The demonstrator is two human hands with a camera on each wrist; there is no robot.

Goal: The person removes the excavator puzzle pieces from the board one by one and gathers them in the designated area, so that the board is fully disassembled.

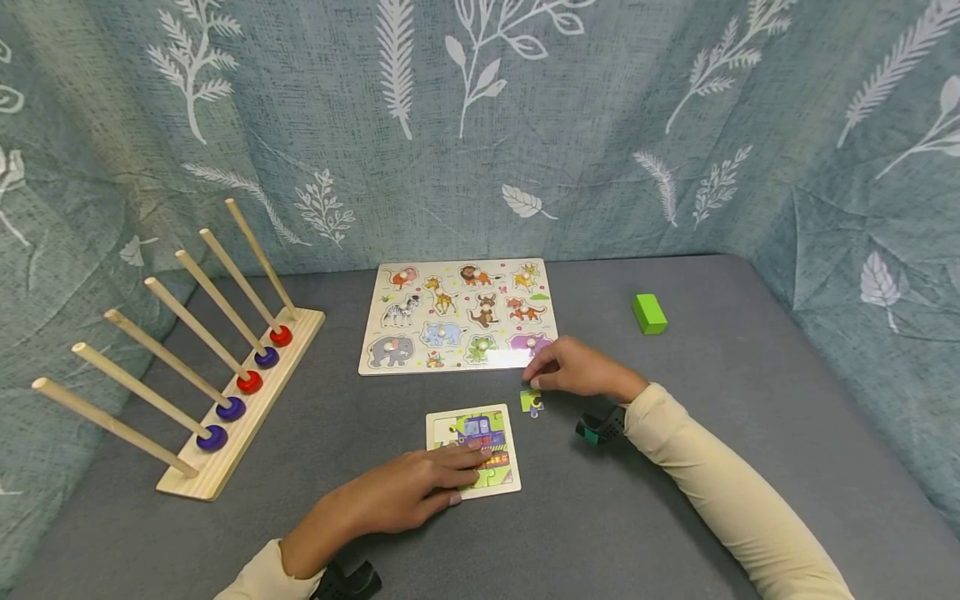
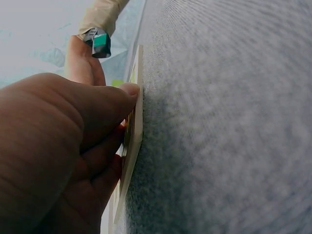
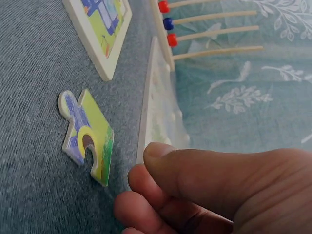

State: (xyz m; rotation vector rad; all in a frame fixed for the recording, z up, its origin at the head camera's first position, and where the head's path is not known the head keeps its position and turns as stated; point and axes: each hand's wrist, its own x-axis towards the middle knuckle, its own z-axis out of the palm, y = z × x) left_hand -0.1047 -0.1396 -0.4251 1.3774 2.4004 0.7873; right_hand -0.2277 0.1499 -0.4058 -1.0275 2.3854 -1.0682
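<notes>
My left hand (image 1: 408, 492) rests on a small framed jigsaw puzzle (image 1: 513, 467) with a purple vehicle picture, its fingers spread over the lower left. In the left wrist view the thumb touches the frame's edge. Beyond the frame's right side lies a loose jigsaw piece (image 3: 92, 131), yellow-green and purple, flat on the cloth. My right hand (image 1: 573, 368) is just above and behind that piece, fingers loosely bent and thumb close to the index finger. The right wrist view shows nothing held there, and the piece lies apart from the fingertips.
An animal knob puzzle board (image 1: 457, 287) lies at the back. To the left stands a wooden rack (image 1: 247, 417) of upright pegs with red and blue rings. A green block (image 1: 649, 314) sits at the back right, before a patterned curtain (image 1: 600, 125).
</notes>
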